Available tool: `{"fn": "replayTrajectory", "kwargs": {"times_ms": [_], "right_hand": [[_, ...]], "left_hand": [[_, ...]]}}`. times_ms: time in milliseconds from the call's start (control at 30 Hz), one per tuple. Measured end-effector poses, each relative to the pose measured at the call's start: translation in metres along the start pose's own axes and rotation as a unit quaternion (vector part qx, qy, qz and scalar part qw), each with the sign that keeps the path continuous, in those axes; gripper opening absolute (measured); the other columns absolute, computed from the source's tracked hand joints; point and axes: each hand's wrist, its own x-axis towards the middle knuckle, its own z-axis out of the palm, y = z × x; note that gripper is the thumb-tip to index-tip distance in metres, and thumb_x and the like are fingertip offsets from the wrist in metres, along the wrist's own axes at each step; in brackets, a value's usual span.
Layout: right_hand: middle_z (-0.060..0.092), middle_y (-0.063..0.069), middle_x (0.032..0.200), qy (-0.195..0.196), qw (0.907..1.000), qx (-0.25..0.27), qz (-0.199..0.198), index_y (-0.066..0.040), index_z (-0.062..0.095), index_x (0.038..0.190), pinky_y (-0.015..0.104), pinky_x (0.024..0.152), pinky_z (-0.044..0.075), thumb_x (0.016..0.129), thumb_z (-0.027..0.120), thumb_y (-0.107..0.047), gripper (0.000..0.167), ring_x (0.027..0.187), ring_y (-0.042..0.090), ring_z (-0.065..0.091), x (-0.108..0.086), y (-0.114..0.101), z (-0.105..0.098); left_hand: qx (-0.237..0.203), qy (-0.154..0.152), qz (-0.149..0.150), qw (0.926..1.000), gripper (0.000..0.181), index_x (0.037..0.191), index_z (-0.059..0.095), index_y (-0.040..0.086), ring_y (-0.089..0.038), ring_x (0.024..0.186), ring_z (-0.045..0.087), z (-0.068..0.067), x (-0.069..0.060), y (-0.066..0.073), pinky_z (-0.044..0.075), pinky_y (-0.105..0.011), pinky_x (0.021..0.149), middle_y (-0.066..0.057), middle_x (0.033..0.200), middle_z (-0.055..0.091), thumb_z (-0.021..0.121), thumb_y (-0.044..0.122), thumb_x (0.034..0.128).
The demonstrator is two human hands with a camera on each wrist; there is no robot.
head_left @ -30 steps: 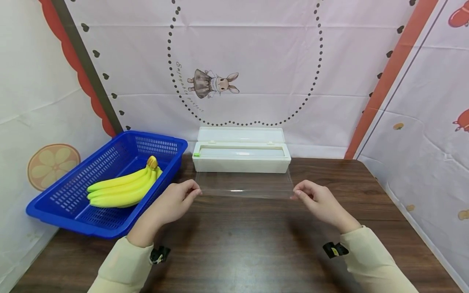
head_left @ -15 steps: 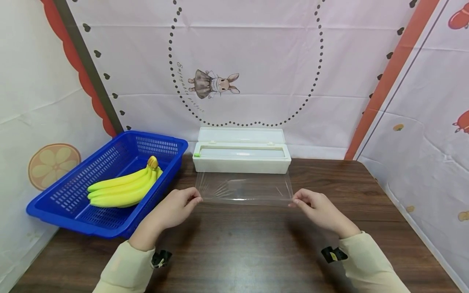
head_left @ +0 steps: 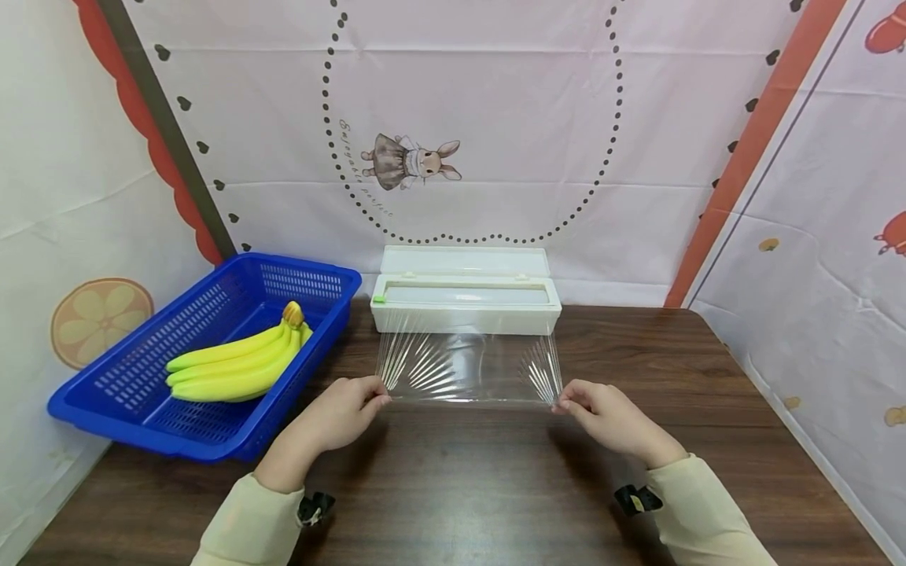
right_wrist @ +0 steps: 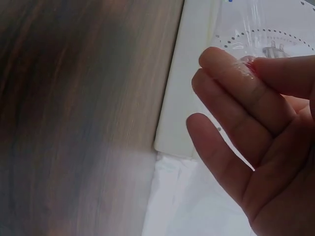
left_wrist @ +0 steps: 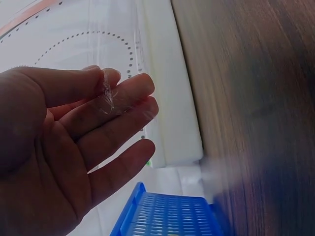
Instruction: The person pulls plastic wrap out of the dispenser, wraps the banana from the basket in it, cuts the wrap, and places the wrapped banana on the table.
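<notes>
A sheet of clear plastic wrap (head_left: 467,369) stretches from a white wrap dispenser (head_left: 467,318) toward the person. My left hand (head_left: 340,417) pinches its near left corner between thumb and index finger. At the near right corner, my right hand (head_left: 612,417) pinches the film the same way. Bright creases fan out from both corners. The dispenser's lid (head_left: 463,259) stands raised behind it, and a green tab (head_left: 380,299) shows at its left end. In the left wrist view, a crumpled bit of film (left_wrist: 108,93) pokes out below the thumb; the other fingers are loosely extended.
Left of the dispenser stands a blue plastic basket (head_left: 212,448) holding a bunch of yellow bananas (head_left: 241,365). Everything rests on a dark wooden table (head_left: 453,487). A printed cloth (head_left: 531,141) hangs behind the table and along its sides.
Both hands have moved toward the person, drawing the plastic wrap further out of the dispenser. The film now shows more creases at its corners. The dispenser and basket have stayed in place.
</notes>
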Motion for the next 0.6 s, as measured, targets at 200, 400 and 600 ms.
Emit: {"fn": "replayTrajectory", "kwargs": {"times_ms": [200,400,600], "right_hand": [[0.071,-0.004,0.088,-0.015,0.9996,-0.016,0.016,-0.017,0.063,0.088,0.022,0.063,0.045,0.095,0.056,-0.016,0.01,0.08,0.004,0.063,0.0,0.001,0.005],[0.071,-0.006,0.087,-0.02,0.9992,-0.021,0.026,-0.017,0.063,0.088,0.022,0.063,0.044,0.095,0.056,-0.016,0.01,0.077,0.001,0.06,-0.002,0.002,0.011],[0.071,-0.005,0.088,-0.034,0.9987,-0.016,0.035,-0.016,0.063,0.089,0.022,0.062,0.044,0.095,0.055,-0.018,0.01,0.076,0.001,0.059,-0.002,0.0,0.011]], "left_hand": [[-0.007,-0.004,-0.008,0.9999,0.011,0.092,0.066,0.01,-0.01,0.066,0.051,0.007,0.0,-0.004,0.047,-0.03,0.065,-0.001,0.074,0.063,0.057,0.016,0.0943],[-0.011,-0.004,-0.013,0.9999,0.011,0.09,0.066,0.01,-0.009,0.066,0.052,0.011,-0.001,-0.006,0.048,-0.031,0.066,-0.001,0.074,0.064,0.058,0.016,0.0938],[-0.01,-0.009,-0.024,0.9996,0.01,0.091,0.067,0.011,-0.009,0.072,0.057,0.013,-0.003,-0.006,0.051,-0.035,0.073,0.001,0.079,0.067,0.059,0.017,0.0931]]}}
